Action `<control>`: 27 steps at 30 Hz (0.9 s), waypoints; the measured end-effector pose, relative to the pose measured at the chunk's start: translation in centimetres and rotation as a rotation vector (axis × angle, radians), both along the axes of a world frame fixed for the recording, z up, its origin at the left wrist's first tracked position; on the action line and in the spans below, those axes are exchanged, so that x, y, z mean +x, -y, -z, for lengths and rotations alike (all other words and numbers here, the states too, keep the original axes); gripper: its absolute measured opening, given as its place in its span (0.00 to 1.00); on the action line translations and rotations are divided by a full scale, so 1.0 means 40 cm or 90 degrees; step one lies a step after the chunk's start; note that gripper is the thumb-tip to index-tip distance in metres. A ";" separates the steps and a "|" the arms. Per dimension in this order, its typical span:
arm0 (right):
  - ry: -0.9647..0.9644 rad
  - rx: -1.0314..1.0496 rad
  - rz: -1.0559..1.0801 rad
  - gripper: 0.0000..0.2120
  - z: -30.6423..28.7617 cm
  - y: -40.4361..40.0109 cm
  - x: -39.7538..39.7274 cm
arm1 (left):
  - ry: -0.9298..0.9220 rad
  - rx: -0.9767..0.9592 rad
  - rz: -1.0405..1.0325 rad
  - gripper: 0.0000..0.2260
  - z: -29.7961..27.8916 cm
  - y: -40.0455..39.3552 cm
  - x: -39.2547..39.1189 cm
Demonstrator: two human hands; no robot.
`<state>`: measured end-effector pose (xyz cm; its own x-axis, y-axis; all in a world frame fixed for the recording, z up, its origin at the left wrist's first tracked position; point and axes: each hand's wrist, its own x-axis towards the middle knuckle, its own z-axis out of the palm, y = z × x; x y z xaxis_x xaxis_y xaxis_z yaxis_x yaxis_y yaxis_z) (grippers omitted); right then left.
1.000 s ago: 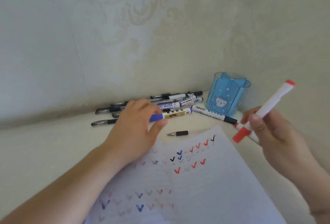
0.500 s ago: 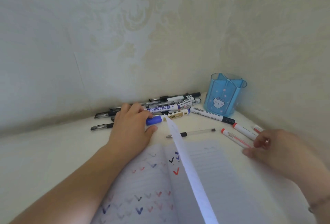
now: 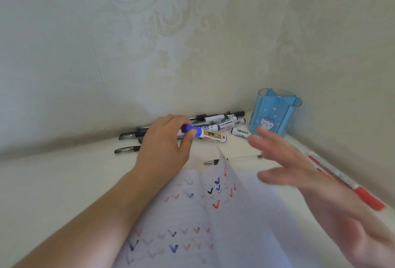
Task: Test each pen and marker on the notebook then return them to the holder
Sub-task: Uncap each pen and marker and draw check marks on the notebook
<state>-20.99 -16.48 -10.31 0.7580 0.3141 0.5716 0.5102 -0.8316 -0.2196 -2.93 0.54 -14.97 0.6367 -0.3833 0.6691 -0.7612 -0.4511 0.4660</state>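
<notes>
Fingers [image 3: 188,134] of the left hand [image 3: 164,148] curled round a blue-capped marker [image 3: 203,133], thumb under the cap, white barrel with a gold label pointing right toward the holder. Marker lifted a little off the table [image 3: 64,182], just in front of the pile of pens and markers [image 3: 213,121] against the wall. Right hand [image 3: 303,173] blurred, fingers spread and straight, grasping nothing, hovering over the right side of the notebook [image 3: 245,235]. Notebook open near the front table edge, one lined page [image 3: 226,173] standing up mid-turn between the two hands. Rows of red, blue and black tick marks across the left page and on the raised leaf. Blue translucent pen holder [image 3: 275,113] upright in the corner of the two walls, divided inside, a small cartoon face on its front, no pens visible in it. White marker with a barcode [image 3: 240,132] lying just left of the holder's base. Clear ballpoint pen [image 3: 211,162] flat on the table just beyond the notebook's top edge, tip pointing left. Black gel pen [image 3: 127,150] lying apart to the left of the left hand. Red marker [image 3: 350,184] lying diagonally along the right wall, red cap toward the camera, a second white barrel close beside it. Patterned pale wallpaper [image 3: 149,32] behind.
</notes>
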 end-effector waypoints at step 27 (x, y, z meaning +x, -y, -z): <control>-0.272 0.684 0.050 0.09 0.075 -0.045 -0.017 | -0.038 0.223 0.442 0.05 -0.034 0.003 -0.178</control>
<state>-21.67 -14.67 -13.32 0.9494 -0.2352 0.2081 0.1794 -0.1378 -0.9741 -10.04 0.41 -13.62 0.2047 -0.8900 0.4074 -0.9013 -0.0090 0.4332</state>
